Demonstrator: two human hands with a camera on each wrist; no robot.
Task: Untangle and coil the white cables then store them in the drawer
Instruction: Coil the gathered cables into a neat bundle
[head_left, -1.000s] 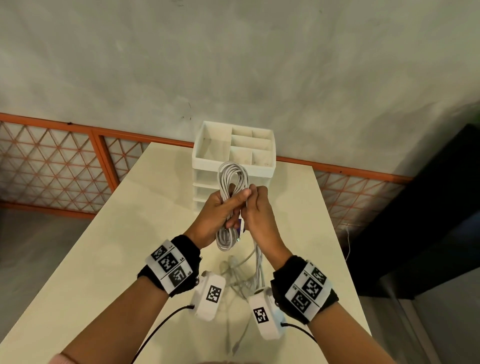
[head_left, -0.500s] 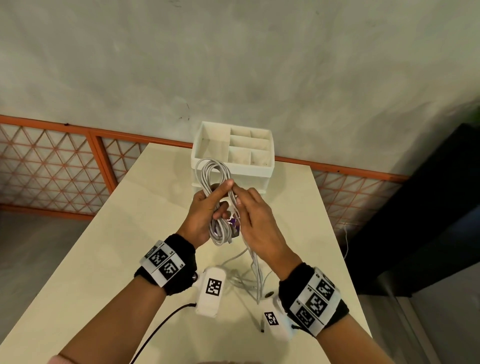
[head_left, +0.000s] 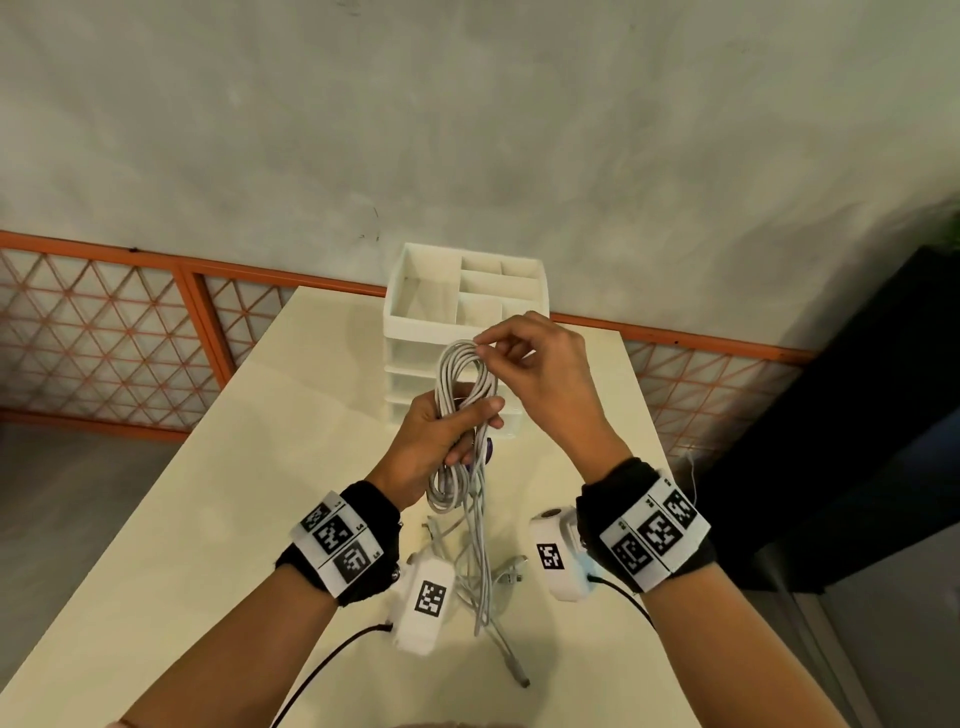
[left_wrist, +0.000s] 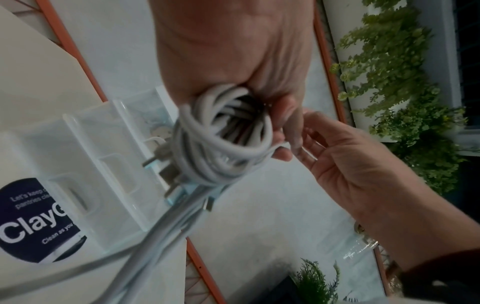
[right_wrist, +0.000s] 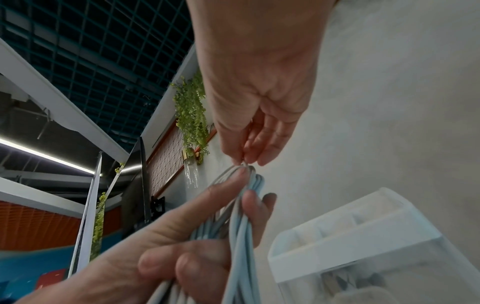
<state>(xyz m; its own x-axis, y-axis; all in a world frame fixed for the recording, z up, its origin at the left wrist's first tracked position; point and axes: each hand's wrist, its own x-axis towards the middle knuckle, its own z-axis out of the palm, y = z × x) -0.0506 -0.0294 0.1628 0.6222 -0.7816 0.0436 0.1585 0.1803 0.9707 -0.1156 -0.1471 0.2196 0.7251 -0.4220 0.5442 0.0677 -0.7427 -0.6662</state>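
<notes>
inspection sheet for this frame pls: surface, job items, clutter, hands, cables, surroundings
Surface: cream table, bare where visible.
Job's things: coil of white cables held up above the table; white drawer organizer at the far edge, drawers look closed.
Clutter: nothing seen.
Grippers: left hand grips the coil's middle; right hand pinches its top loop.
Cables: loose tails hang to the table, connector ends lying there; black wrist-camera leads.
Surroundings: grey wall, orange lattice railing, green plants.
</notes>
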